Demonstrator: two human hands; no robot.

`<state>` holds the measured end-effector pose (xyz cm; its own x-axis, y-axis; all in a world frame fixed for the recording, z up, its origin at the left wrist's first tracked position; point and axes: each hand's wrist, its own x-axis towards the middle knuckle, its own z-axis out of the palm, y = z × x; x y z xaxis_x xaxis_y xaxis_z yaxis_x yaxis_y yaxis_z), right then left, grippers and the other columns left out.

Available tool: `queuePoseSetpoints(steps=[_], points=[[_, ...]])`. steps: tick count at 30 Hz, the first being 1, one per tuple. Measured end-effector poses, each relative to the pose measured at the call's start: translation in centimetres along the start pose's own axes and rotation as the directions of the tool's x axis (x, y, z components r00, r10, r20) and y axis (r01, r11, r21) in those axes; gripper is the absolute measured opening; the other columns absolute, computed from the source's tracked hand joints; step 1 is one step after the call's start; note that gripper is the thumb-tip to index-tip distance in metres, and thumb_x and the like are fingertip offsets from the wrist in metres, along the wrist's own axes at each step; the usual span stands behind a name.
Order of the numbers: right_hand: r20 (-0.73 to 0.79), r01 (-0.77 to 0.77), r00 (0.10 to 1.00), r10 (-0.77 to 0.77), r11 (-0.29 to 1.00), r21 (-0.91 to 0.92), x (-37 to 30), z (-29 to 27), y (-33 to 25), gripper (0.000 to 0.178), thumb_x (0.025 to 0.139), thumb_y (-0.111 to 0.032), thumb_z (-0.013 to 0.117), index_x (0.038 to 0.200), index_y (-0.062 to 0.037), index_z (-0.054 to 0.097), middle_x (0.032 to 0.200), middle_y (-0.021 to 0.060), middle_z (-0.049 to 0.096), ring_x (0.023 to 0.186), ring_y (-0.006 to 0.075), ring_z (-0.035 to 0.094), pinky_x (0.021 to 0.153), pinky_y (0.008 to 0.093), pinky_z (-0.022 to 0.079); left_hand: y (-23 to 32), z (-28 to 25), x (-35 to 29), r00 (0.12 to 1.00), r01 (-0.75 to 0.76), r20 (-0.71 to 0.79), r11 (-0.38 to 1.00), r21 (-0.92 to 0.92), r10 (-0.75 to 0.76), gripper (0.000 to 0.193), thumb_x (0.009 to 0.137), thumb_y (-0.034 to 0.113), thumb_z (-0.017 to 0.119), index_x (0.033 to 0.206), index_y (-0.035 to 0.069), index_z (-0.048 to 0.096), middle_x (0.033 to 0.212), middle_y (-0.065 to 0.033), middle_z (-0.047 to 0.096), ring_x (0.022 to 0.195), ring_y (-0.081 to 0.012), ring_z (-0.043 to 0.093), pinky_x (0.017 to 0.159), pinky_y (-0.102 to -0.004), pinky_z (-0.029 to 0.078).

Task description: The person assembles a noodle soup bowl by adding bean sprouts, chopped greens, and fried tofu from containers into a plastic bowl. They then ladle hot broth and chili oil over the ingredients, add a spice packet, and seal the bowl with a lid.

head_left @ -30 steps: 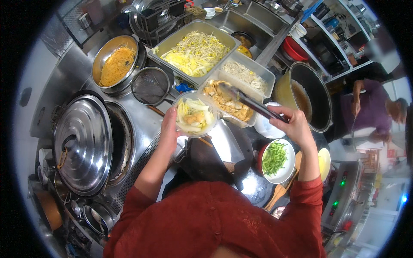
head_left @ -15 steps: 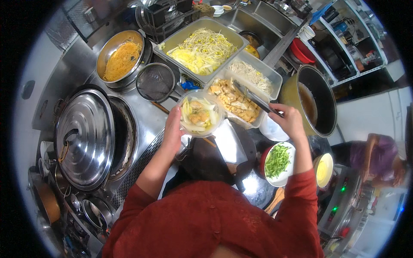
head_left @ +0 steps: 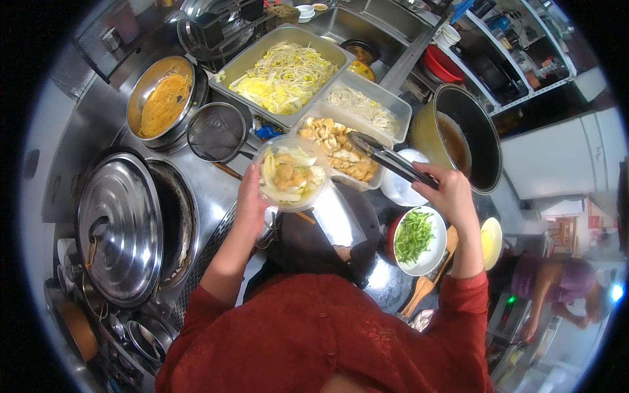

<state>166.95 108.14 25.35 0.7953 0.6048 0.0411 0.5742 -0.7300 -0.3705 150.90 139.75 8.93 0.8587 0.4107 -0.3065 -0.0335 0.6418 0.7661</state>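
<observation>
Tongs in our right grip have shifted rightward over the mid-frame tray. Our left grip holds a clear bowl.

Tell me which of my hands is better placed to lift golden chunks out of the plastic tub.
Probably your right hand: it holds the tongs, whose tips appear over the golden chunks. Your left hand is occupied, holding the clear bowl.
</observation>
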Motion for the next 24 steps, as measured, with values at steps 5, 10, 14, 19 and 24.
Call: queuePoseSetpoints(steps=[5,10,14,19,24], points=[[0.087,0.018,0.996,-0.001,0.981,-0.191,3.4,4.0,0.7,0.034,0.075,-0.029,0.077,0.107,-0.0169,0.074,0.095,0.0116,0.072,0.083,0.0335,0.069,0.075,0.0419,0.055,1.1,-0.7,-0.4,0.999,-0.023,0.028,1.0,-0.012,0.023,0.062,0.105,0.05,0.035,0.149,0.006,0.036,0.149,-0.0121,0.043,0.136,-0.0253,0.043,0.113,-0.0418,0.035],[0.046,0.022,0.999,-0.021,0.999,-0.027,4.2,3.9,-0.7,0.039,0.074,-0.028,0.078,0.11,-0.0127,0.073,0.101,0.0106,0.072,0.081,0.0291,0.069,0.072,0.0379,0.054,2.3,-0.8,-1.3,0.999,0.039,0.001,0.987,-0.157,-0.039,0.063,0.104,0.05,0.038,0.147,0.003,0.038,0.145,-0.0129,0.047,0.134,-0.024,0.046,0.111,-0.0406,0.037],[0.044,0.063,0.997,-0.071,0.987,0.15,2.9,0.8,-2.6,0.039,0.074,-0.017,0.078,0.112,-0.0083,0.072,0.102,0.0104,0.072,0.082,0.0251,0.07,0.072,0.0332,0.053,2.1,-0.5,-0.6,1.0,-0.026,-0.005,1.0,0.016,0.026,0.067,0.103,0.052,0.038,0.147,0.002,0.037,0.147,-0.0129,0.046,0.135,-0.0245,0.045,0.111,-0.0407,0.036],[-0.11,0.135,0.986,-0.126,0.988,0.079,1.6,-2.5,-2.7,0.043,0.075,-0.005,0.078,0.116,-0.0031,0.069,0.099,0.0118,0.07,0.084,0.0177,0.067,0.074,0.0295,0.053,1.5,-0.5,0.0,0.998,0.029,0.05,0.994,-0.108,-0.024,0.069,0.103,0.055,0.036,0.149,0.004,0.034,0.15,-0.0127,0.042,0.138,-0.0266,0.042,0.114,-0.0431,0.033],[-0.15,-0.04,0.988,-0.033,0.887,-0.46,5.8,-5.0,2.6,0.053,0.071,-0.023,0.079,0.12,-0.0096,0.066,0.095,0.0105,0.068,0.084,0.0285,0.068,0.072,0.04,0.053,2.2,-0.2,0.6,0.991,-0.024,0.127,0.997,-0.069,0.033,0.071,0.103,0.055,0.036,0.15,0.002,0.033,0.15,-0.0137,0.042,0.139,-0.027,0.041,0.115,-0.0435,0.032]])
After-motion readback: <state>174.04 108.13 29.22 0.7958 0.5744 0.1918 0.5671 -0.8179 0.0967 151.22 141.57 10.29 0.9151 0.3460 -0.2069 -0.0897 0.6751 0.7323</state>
